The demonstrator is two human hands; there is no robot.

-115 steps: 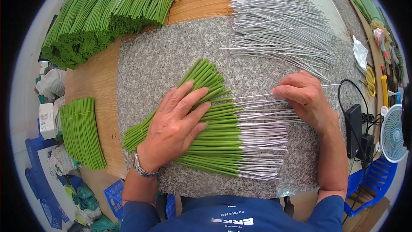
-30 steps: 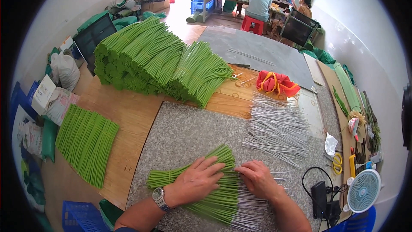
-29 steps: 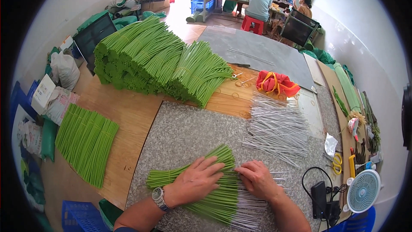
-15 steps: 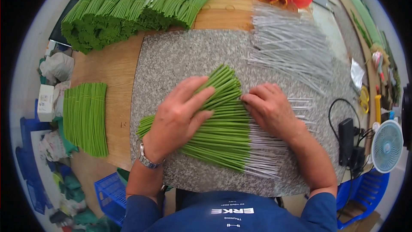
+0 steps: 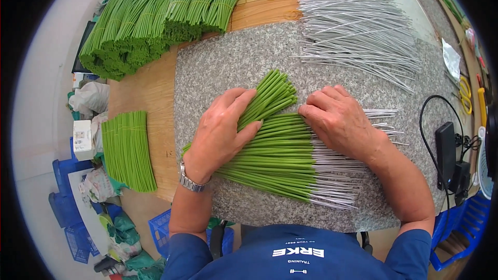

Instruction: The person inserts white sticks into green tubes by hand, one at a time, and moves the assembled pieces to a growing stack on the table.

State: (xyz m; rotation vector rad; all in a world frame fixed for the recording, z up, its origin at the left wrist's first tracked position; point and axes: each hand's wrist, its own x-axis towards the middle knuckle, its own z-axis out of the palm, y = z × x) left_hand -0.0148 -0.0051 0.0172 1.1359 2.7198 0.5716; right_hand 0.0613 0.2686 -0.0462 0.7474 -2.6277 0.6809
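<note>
"What is pinched?"
"One of the green stems (image 5: 270, 161), by the right hand (image 5: 340, 122); the left hand (image 5: 215, 129) is laid across them, thumb spread."
"And their axis?"
"Fanned left-to-right on the counter (image 5: 223, 67), silver wires (image 5: 332, 163) pointed right; the upper bunch (image 5: 271, 96) is angled away rightward."

One left hand (image 5: 220, 127), one right hand (image 5: 337, 123)
There were one watch (image 5: 192, 179), one wire pile (image 5: 358, 31), and green stems (image 5: 275, 150) too many to count.
</note>
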